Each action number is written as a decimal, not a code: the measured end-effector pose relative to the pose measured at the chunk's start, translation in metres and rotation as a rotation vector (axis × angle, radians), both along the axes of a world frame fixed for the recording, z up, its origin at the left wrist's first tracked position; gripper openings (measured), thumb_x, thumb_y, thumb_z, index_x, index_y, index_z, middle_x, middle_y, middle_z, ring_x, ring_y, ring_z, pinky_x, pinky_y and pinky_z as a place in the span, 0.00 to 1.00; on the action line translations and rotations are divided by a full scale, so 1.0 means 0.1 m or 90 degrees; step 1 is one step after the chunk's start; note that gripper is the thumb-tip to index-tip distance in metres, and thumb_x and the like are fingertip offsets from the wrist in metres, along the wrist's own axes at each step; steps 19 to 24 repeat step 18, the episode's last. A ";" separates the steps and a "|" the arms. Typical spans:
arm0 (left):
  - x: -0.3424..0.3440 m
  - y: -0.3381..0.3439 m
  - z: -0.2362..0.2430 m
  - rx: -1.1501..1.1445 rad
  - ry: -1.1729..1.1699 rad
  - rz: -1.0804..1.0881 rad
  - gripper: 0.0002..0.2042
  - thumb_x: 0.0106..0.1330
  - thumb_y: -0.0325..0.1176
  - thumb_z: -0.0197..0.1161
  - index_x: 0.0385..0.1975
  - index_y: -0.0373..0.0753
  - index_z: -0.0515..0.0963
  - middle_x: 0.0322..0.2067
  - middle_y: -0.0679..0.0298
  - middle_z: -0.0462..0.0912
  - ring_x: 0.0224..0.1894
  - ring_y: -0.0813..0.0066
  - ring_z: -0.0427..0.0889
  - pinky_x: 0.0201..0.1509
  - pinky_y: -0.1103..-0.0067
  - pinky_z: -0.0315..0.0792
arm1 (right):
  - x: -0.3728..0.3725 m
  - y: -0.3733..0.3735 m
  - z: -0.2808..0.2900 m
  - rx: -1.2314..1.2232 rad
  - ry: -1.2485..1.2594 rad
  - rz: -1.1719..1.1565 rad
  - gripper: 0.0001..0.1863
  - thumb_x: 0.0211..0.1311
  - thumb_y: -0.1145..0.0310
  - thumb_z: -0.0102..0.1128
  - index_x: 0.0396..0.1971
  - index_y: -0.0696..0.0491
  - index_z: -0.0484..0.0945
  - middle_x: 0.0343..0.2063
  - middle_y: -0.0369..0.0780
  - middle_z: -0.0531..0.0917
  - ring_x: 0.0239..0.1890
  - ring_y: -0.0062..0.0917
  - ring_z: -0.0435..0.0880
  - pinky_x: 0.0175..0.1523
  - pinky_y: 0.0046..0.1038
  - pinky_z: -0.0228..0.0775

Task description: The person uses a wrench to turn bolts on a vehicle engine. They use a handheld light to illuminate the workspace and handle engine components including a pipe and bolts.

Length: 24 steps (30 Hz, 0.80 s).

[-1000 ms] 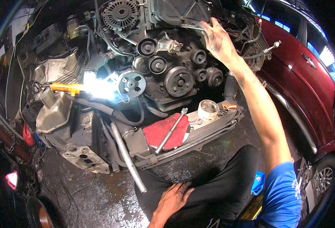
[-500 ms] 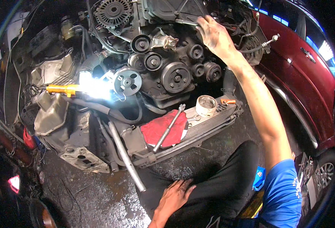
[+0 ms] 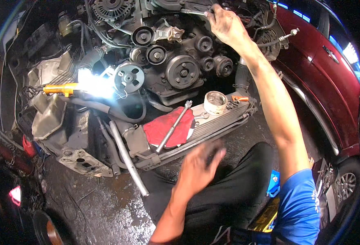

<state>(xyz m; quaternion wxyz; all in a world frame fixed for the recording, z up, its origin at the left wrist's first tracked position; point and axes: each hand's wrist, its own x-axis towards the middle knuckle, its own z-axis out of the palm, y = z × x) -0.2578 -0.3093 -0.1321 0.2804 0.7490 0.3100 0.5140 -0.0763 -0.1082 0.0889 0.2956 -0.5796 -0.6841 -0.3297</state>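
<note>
At the top of the engine, my right hand [image 3: 229, 26] is closed round a slim metal socket tool [image 3: 194, 12], whose shaft points left along the dark engine cover [image 3: 176, 5]. Its far end inside the hand is hidden. My left hand [image 3: 198, 167] hovers above my lap with nothing in it, thumb apart and fingers loosely bent; the fingertips are blurred. Ahead of it, a long-handled wrench [image 3: 174, 127] lies across a red cloth [image 3: 152, 130] on the radiator [image 3: 225, 121]. Pulleys [image 3: 182, 72] cover the engine front below my right hand.
A lit work lamp [image 3: 61, 89] with a yellow handle rests at left. A metal pipe [image 3: 129, 159] leans toward my knee. A round white container [image 3: 216, 103], small dark bolts [image 3: 233, 103] and an orange-handled item [image 3: 240, 98] sit on the radiator. A dark red car [image 3: 310, 81] stands at right.
My left hand has lifted off my lap and moved forward. My right hand still grips the tool at the engine top. The whole view has shifted slightly.
</note>
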 end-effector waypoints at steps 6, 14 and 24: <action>0.57 1.28 1.20 -0.258 -0.543 -0.195 0.19 0.72 0.43 0.48 0.49 0.34 0.75 0.39 0.55 0.82 0.45 0.61 0.81 0.53 0.68 0.74 | 0.26 0.12 -0.05 0.128 -0.056 0.126 0.11 0.66 0.68 0.45 0.44 0.54 0.74 0.47 0.51 0.79 0.45 0.42 0.82 0.49 0.34 0.76; 0.92 3.03 1.97 -0.323 -0.611 -0.193 0.13 0.70 0.33 0.39 0.45 0.36 0.70 0.40 0.53 0.78 0.42 0.59 0.78 0.48 0.62 0.75 | 0.12 0.12 -0.11 0.069 0.042 0.111 0.17 0.56 0.75 0.51 0.48 0.56 0.71 0.44 0.55 0.75 0.45 0.49 0.78 0.49 0.39 0.73; 0.96 3.24 2.07 -0.315 -0.655 -0.229 0.12 0.66 0.34 0.51 0.43 0.34 0.73 0.37 0.54 0.79 0.34 0.58 0.81 0.34 0.59 0.79 | 0.27 0.07 -0.11 0.141 -0.169 0.081 0.20 0.61 0.64 0.53 0.53 0.49 0.70 0.59 0.51 0.68 0.61 0.47 0.68 0.58 0.38 0.69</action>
